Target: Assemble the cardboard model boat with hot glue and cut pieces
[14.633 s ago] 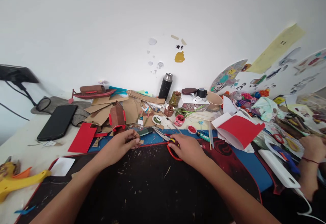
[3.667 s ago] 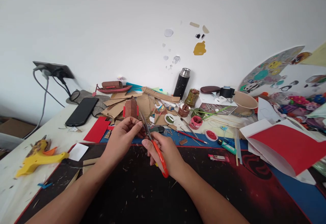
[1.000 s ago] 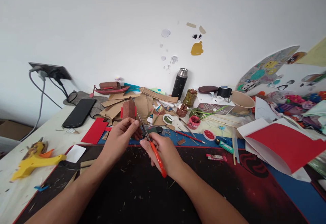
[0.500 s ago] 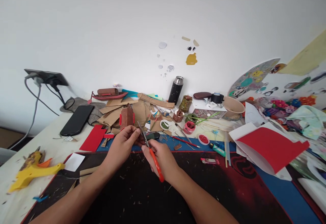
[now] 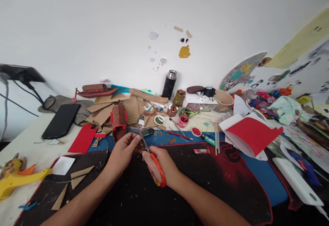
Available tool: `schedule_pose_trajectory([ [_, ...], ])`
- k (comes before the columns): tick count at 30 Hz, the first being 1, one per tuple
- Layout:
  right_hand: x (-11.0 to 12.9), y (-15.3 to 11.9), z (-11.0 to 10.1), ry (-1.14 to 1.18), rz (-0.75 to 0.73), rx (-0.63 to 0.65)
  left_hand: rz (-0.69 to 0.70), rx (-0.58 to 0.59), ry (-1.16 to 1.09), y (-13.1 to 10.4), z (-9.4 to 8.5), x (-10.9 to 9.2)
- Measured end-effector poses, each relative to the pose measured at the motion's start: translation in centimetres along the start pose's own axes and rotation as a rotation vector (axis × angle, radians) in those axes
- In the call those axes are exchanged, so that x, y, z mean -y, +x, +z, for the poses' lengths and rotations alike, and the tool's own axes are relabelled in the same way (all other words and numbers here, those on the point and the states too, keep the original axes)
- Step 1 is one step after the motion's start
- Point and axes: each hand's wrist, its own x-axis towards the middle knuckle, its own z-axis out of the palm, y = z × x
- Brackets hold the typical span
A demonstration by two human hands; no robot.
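Observation:
Orange-handled scissors [image 5: 159, 171] are gripped in my right hand [image 5: 163, 162], their blades pointing up and left past my left fingertips. My left hand [image 5: 125, 150] is closed in a pinch, with a small dark brown piece partly showing between the two hands; its shape is too hidden to make out. Just beyond my left hand stands a brown model piece with red trim [image 5: 119, 116]. A dark green object [image 5: 147, 132] lies behind the scissor blades.
Cardboard scraps [image 5: 102, 111], red paper [image 5: 81, 140] and a black phone [image 5: 61, 120] lie at the left. A yellow glue gun [image 5: 23, 178] is nearer. Behind are a black flask [image 5: 169, 83] and paint pots [image 5: 183, 121]. Folded red paper [image 5: 253, 133] lies right.
The view has shifted right, so the desk items appear further left. The scissors are still in my right hand, and more of their orange handle loops shows. Both hands remain close together.

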Motion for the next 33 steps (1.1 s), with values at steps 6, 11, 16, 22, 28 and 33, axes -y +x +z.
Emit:
schedule_pose_trajectory([
  [6, 0.5, -2.2, -3.4, -0.117, 0.075, 0.029, 0.01, 0.1, 0.18, -2.1, -0.4, 1.4],
  [11, 2.5, -2.9, -6.9, -0.837, -0.012, 0.018, 0.032, 0.166, 0.325, -3.5, -1.3, 2.4],
  [16, 5.1, -2.9, -8.3, -1.224, -0.029, 0.22, 0.073, 0.21, 0.358, -4.4, -2.1, 2.6],
  [22, 8.9, 0.8, -7.1, -1.249, -0.144, 0.196, 0.054, 0.178, 0.269, -4.3, -2.2, 2.6],
  [28, 9.2, 8.2, -3.0, -1.208, -0.249, 0.146, -0.029, 0.196, 0.18, -4.1, -2.1, 2.6],
  [33, 9.1, 11.6, -0.9, -1.305, -0.318, 0.233, -0.108, 0.213, 0.113, -3.8, -2.2, 2.2],
])
